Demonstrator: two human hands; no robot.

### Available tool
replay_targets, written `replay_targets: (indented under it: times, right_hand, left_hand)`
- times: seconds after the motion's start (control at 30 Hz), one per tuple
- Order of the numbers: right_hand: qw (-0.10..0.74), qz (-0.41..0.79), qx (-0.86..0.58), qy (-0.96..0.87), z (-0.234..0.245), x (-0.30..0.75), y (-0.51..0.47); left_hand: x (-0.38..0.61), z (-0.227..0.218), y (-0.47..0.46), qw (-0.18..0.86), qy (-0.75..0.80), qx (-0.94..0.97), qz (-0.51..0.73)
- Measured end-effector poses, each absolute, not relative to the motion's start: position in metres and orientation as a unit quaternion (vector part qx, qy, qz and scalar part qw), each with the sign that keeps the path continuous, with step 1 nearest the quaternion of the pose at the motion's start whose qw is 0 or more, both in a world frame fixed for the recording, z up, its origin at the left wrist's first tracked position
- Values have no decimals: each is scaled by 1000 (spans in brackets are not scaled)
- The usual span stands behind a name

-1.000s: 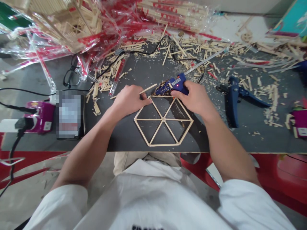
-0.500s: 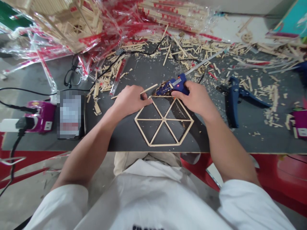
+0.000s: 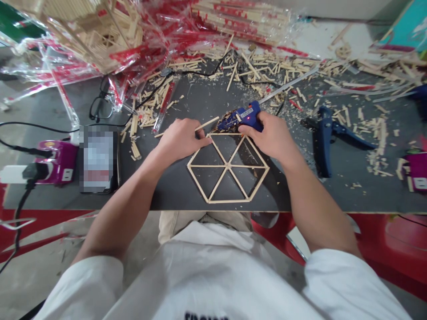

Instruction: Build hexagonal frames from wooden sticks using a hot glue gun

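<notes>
A flat hexagon frame of thin wooden sticks [image 3: 228, 202], with spokes meeting at its centre, lies on the dark table. At its upper left corner is my left hand [image 3: 184, 138], closed on a thin wooden stick [image 3: 209, 122] that points up to the right. The thumb rests by the corner joint. My right hand [image 3: 271, 133] is wrapped round a blue hot glue gun [image 3: 249, 116] with a small red light lit. The gun's nozzle, partly hidden by brownish residue, points left at that same corner. A clear glue stick [image 3: 288, 84] sticks out of the gun's back.
Blue cutting pliers [image 3: 326, 142] lie at right among stick offcuts. On the left are a phone [image 3: 98, 160], a purple power adapter [image 3: 58, 162] and glasses [image 3: 102, 106]. Stick scraps [image 3: 260, 66] and red-and-clear plastic wrappers [image 3: 160, 40] cover the back. The table's front edge [image 3: 220, 210] runs close to my body.
The glue gun has shifted very slightly, its nozzle still near the upper left corner. My left hand and the hexagon frame stay where they were.
</notes>
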State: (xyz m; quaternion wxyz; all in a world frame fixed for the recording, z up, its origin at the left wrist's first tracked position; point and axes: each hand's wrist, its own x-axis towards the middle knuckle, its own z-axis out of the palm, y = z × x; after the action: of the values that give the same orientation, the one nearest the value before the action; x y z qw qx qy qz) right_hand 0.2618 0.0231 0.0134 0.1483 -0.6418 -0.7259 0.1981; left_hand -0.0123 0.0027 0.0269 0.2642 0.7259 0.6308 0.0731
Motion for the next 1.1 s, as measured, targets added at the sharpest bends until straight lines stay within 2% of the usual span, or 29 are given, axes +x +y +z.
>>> replay_targets:
  times: [0.87, 1.1]
  right_hand:
    - [125, 192, -637, -736, 16, 263, 25]
    - [150, 201, -626, -739, 14, 264, 25]
  left_hand:
    - [-10, 28, 2, 250, 634, 729, 71]
    - [-9, 30, 2, 247, 638, 727, 63]
